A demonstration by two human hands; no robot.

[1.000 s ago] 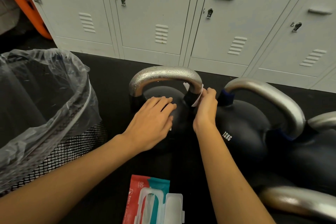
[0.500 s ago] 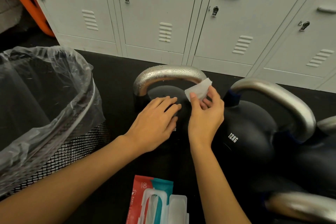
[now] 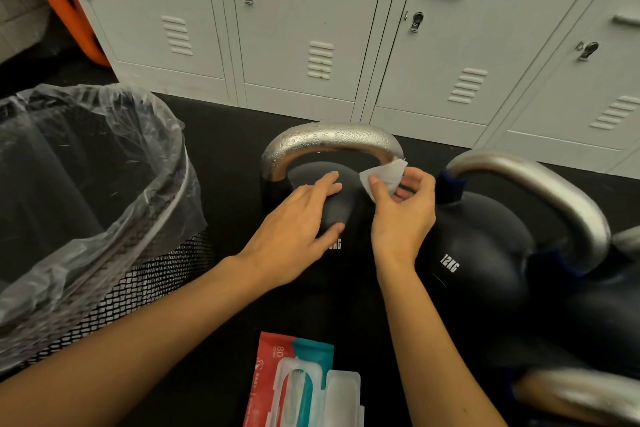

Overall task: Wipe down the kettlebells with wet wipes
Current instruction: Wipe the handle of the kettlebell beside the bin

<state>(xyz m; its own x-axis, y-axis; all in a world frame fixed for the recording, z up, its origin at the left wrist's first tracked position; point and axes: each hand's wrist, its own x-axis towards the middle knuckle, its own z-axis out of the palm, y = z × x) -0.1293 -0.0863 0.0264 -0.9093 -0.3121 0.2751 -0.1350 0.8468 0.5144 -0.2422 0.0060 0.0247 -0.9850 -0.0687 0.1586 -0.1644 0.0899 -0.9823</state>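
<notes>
My right hand (image 3: 401,218) pinches a wipe (image 3: 382,177) by the right foot of the kettlebell's (image 3: 332,215) wet handle (image 3: 329,140); my left hand (image 3: 294,236) lies flat-fingered on its body. The handle arches left to right. Wipe pack (image 3: 301,388) lies nearest me, bin (image 3: 104,270) left

Four kettlebells are in view, among them a wet-handled one (image 3: 332,142) and a 12KG one (image 3: 485,253); two hands, one wet wipe (image 3: 382,177), one wipes pack (image 3: 304,385), one lined bin (image 3: 86,184), four locker doors.
</notes>
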